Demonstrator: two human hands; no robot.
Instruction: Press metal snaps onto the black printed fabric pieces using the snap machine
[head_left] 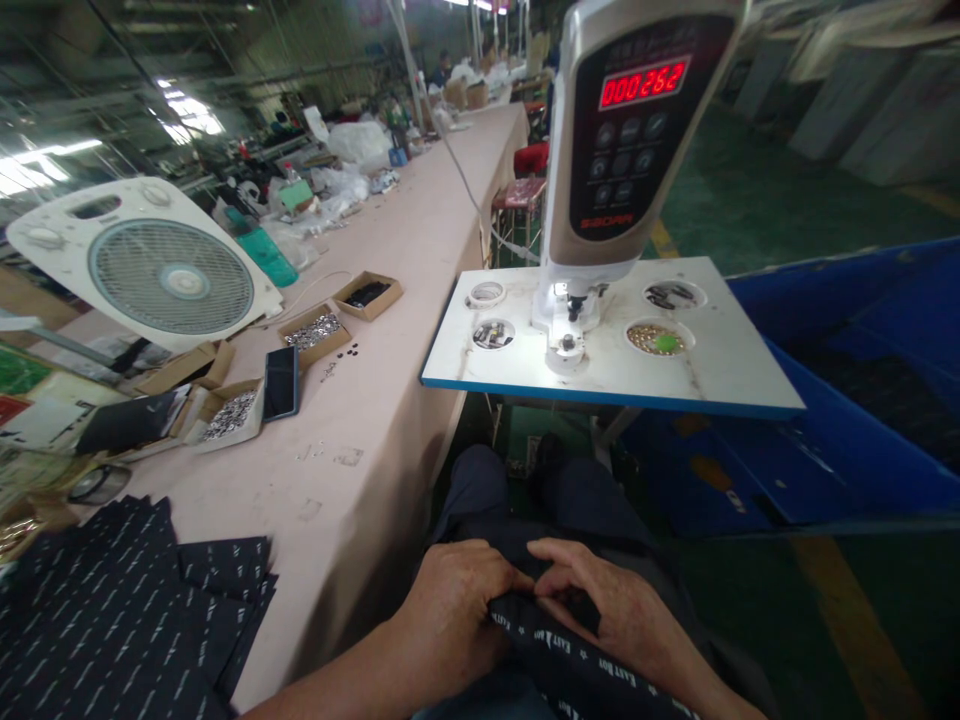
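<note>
Over my lap lies a dark cloth piece (pixel 577 655) printed with white "EAST BOY" lettering and stars. My left hand (pixel 457 600) is closed on its near-left end, fingers curled over the edge. At that same end, the thumb and fingers of my right hand (pixel 615 610) pinch the cloth, leaving a gap between thumb and palm. What lies under the fingertips is hidden. In front of my knees stands a fastener-setting machine (pixel 615 130), its red display lit, above a white work plate (pixel 495 370). Both hands are apart from it.
On the long table (pixel 390 400) at left lie a stack of printed dark cloth (pixel 112 610), boxes of small metal parts (pixel 311 332), a phone (pixel 281 382), a fan (pixel 180 275) and a teal bottle (pixel 266 255). A blue bin (pixel 847 430) stands at right.
</note>
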